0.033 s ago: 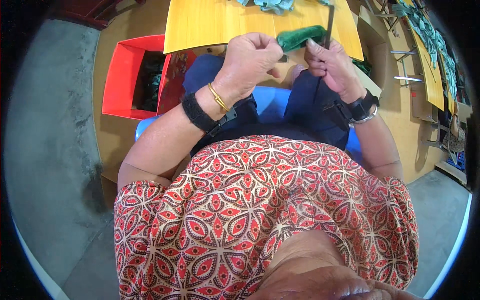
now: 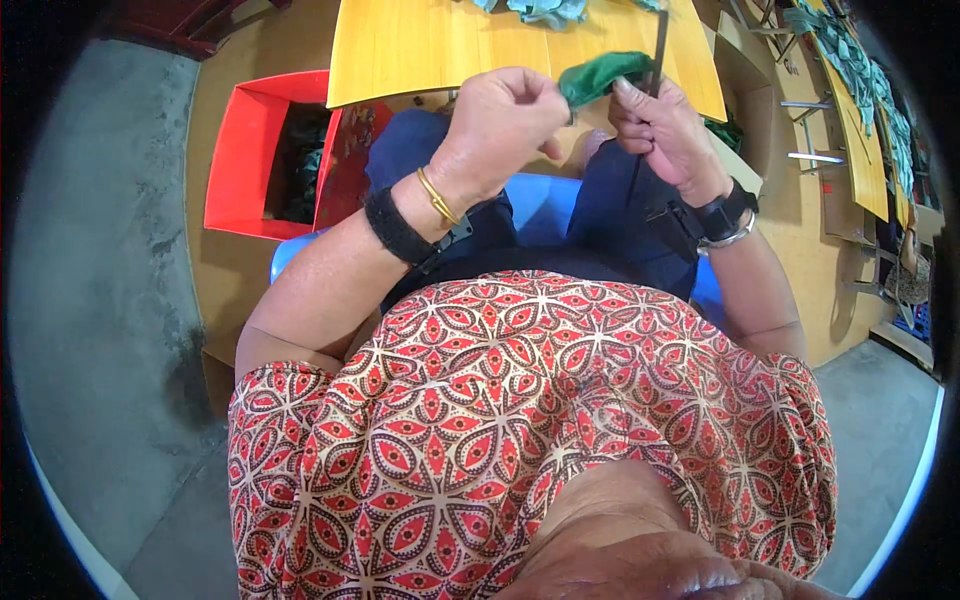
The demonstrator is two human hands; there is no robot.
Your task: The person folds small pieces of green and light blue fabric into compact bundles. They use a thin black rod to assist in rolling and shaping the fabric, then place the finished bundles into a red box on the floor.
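Note:
A small dark green piece of velvety fabric [image 2: 603, 76] stretches between my two hands above the near edge of the yellow table. My left hand [image 2: 505, 128] pinches its left end, with the fingers curled. My right hand [image 2: 668, 132] grips its right end between thumb and fingers. That same hand also holds a thin dark rod [image 2: 660, 48], which stands upright and runs down past the palm. The fabric's right end meets the rod; whether it is fitted around it I cannot tell.
Pale green cloth pieces [image 2: 545, 10] lie on the yellow table [image 2: 430, 55]. A red box [image 2: 238, 165] with dark contents stands on the left. Cardboard boxes [image 2: 745, 65] are at the right. Farther right, another table [image 2: 850, 130] carries green cloth. I sit on a blue seat [image 2: 545, 200].
The green fabric has bent from a fairly straight roll into a more arched, flattened shape. My left hand has shifted very slightly; my right hand and the rod stay in place.

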